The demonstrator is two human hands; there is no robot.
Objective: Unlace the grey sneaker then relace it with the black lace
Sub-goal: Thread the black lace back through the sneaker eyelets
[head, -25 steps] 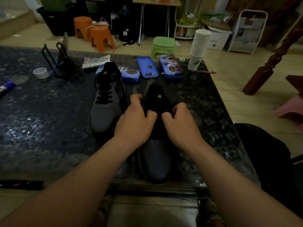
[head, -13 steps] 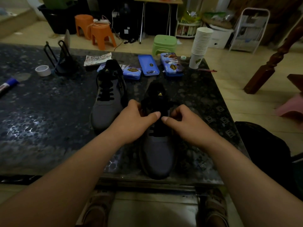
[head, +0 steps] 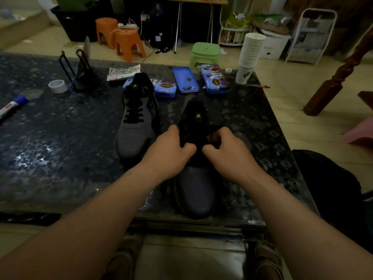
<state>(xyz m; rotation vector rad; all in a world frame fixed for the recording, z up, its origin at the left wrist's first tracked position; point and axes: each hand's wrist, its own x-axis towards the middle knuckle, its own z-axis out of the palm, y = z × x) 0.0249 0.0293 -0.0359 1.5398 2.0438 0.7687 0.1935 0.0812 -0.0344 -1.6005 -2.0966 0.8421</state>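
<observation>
Two grey sneakers with black tongues stand on the dark speckled table (head: 60,138), toes toward me. The near sneaker (head: 194,188) sits at the table's front edge. My left hand (head: 171,152) and my right hand (head: 228,152) lie over its lacing area, fingers curled, each pinching the black lace (head: 198,147) close together at the middle. The lacing under my hands is mostly hidden. The second sneaker (head: 137,122), further back on the left, has its black lace threaded through.
Behind the sneakers lie blue tins (head: 185,79), a printed paper (head: 123,71), a tape roll (head: 58,86), a black wire stand (head: 78,73) and a marker (head: 12,106). A stack of paper cups (head: 249,55) stands at the far right corner. Stools stand on the floor beyond.
Both hands have stayed over the near sneaker's laces; their fingertips shifted from pinching apart to meeting at the middle. The view has shifted slightly.
</observation>
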